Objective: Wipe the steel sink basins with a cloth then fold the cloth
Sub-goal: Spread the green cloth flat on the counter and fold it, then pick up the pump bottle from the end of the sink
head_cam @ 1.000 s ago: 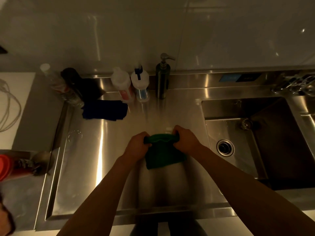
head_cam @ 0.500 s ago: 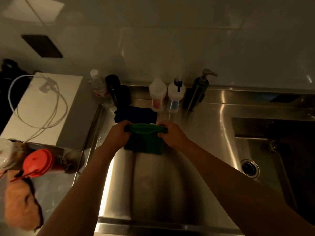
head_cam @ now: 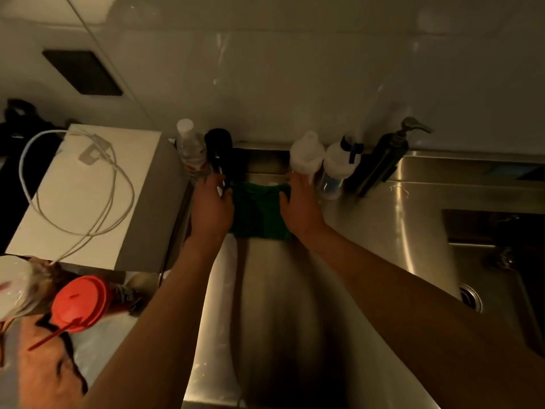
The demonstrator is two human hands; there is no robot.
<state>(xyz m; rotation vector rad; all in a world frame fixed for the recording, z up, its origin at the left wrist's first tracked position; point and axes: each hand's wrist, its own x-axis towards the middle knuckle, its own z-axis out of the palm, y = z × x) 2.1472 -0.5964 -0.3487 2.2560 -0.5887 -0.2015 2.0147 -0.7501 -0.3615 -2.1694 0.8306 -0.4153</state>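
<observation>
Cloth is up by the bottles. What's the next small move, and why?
Probably lift both hands away. The cloth lies folded on the steel below the bottles, left hand and right hand at its top corners, so it looks placed.

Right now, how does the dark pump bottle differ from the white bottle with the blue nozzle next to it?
The pump bottle is dark and slim, topped by a metal pump head; the blue-nozzle bottle is white and squatter. Both stand at the back of the steel counter.
</observation>
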